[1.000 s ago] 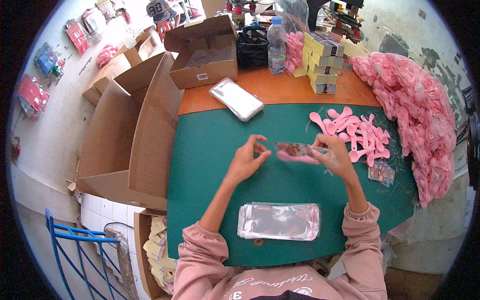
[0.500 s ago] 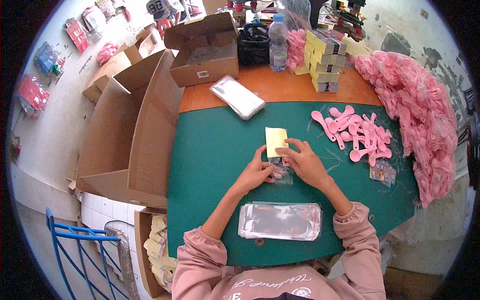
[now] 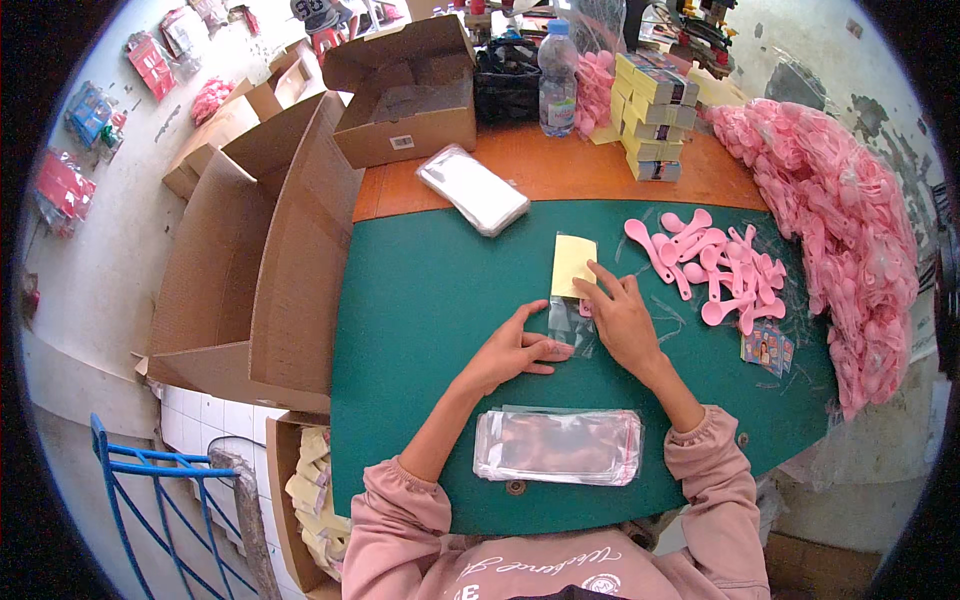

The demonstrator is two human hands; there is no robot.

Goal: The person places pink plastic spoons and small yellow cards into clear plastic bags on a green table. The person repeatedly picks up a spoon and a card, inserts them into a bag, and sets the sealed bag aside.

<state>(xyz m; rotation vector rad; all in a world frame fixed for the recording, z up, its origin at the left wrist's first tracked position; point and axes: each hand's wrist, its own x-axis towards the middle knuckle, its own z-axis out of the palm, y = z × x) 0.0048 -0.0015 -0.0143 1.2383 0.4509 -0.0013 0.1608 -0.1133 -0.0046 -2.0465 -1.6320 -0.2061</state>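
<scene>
The sweatshirt (image 3: 500, 565) bears lettering (image 3: 600, 557), a distant shirt (image 3: 326, 14) digits (image 3: 307, 8), one carton (image 3: 440, 132) a label (image 3: 401, 142).

The yellow card (image 3: 572, 264) looks matt and papery, its sleeve (image 3: 560, 325) clear, glossy plastic; the pink spoons (image 3: 737, 272) are smooth plastic, the large carton (image 3: 300, 260) matt cardboard

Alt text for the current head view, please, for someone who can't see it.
A person's left hand and right hand are at a clear bag with a pale yellow card on a green tabletop. Loose pink spoons lie to the right; a stack of clear bags lies nearer the person.
</scene>
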